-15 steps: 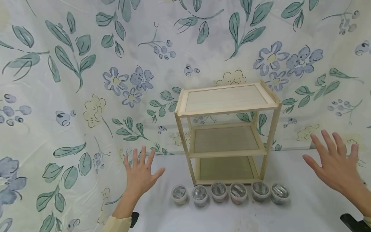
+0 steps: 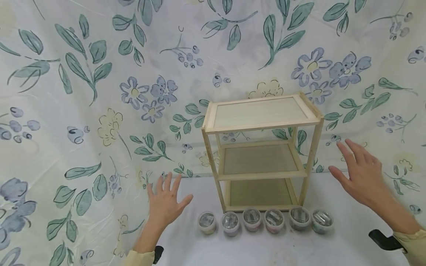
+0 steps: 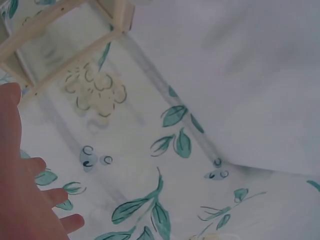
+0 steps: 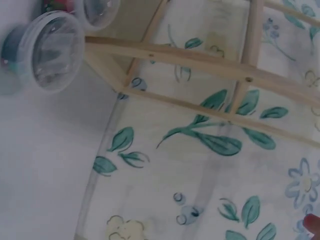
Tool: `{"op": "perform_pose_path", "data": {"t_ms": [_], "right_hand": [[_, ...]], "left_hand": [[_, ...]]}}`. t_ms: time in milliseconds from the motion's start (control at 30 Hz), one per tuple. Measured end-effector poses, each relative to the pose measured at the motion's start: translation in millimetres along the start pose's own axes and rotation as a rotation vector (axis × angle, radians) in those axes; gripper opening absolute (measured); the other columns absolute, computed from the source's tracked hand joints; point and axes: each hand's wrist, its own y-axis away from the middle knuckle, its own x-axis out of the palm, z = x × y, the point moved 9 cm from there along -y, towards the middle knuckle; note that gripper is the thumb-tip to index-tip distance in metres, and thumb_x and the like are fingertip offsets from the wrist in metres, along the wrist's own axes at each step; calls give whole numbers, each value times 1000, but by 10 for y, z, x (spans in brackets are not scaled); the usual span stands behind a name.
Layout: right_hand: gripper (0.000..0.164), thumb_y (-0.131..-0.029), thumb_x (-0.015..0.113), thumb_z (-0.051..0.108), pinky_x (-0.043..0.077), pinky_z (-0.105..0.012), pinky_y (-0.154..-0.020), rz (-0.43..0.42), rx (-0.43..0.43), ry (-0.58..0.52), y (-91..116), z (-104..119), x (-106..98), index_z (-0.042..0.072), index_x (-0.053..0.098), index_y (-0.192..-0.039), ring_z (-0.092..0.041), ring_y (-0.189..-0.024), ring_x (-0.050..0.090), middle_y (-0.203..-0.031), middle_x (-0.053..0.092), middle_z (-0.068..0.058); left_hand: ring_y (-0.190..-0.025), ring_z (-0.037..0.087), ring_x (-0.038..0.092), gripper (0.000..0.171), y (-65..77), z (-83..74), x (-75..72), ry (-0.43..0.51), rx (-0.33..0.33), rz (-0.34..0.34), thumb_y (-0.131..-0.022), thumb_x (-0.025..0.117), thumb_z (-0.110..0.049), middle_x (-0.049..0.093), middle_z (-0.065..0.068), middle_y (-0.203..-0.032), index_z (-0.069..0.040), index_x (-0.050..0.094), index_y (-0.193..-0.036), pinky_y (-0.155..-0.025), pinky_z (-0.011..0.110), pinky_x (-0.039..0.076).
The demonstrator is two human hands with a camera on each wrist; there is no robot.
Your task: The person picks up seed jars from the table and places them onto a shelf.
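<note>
My left hand (image 2: 164,205) hovers to the left of a small wooden three-tier shelf (image 2: 263,176), fingers spread and nothing held. On the other side my right hand (image 2: 364,177) is raised with its fingers extended, also holding nothing. Several small round lidded tubs (image 2: 274,221) stand in a row in front of the shelf's bottom tier. In the right wrist view, one clear tub (image 4: 55,52) sits beside a wooden shelf post (image 4: 200,62), and a single fingertip (image 4: 312,223) shows at the edge. Part of the shelf frame (image 3: 65,55) is visible past my hand in the left wrist view.
The shelf and tubs stand on a white table (image 2: 253,249). Behind it hangs a cloth backdrop (image 2: 206,48) with leaves and flowers, which also covers the left side. A black strap piece (image 2: 385,240) sits at my right wrist.
My right hand has moved left, toward the shelf, and turned somewhat. My left hand has shifted slightly right and down in the view. The shelf and tubs stay in place.
</note>
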Motion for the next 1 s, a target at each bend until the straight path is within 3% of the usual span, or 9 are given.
{"op": "perform_pose_path", "data": {"t_ms": [300,533,700,900,1000], "right_hand": [[74,-96,60,46,30,-74,-93,-84,-64,-55,-276,315,-85,2,34,-150,-52,-125,40,-146,39,-29],[75,-94,67,35,32,-70,-98,-71,-19,-136,-414,415,-154,0,33,-151,-51,-128,39,-143,40,-32],[71,-95,67,27,37,-67,-93,-60,12,-200,-439,427,-153,-1,33,-150,-47,-122,43,-140,41,-32],[60,-98,63,18,41,-58,-85,-79,31,-335,-490,456,-158,-2,37,-148,-45,-119,46,-139,44,-29],[56,-99,61,18,42,-41,-90,-86,53,-394,-522,465,-169,0,38,-148,-45,-119,47,-138,45,-27]], "left_hand": [[-142,48,27,87,76,-66,133,21,9,29,-85,58,-67,37,21,-154,-15,39,-152,-107,75,13],[-140,49,32,86,132,-77,221,50,9,42,-85,59,-66,37,21,-154,-14,39,-152,-107,75,12],[-137,48,35,85,189,-102,321,61,7,56,-86,59,-66,40,21,-152,-14,41,-151,-105,75,18],[-133,48,40,82,301,-130,477,40,8,91,-87,57,-67,44,20,-149,-15,43,-149,-100,75,27],[-132,47,41,81,356,-131,562,47,-1,114,-88,55,-67,44,19,-149,-15,43,-149,-99,74,29]]}}
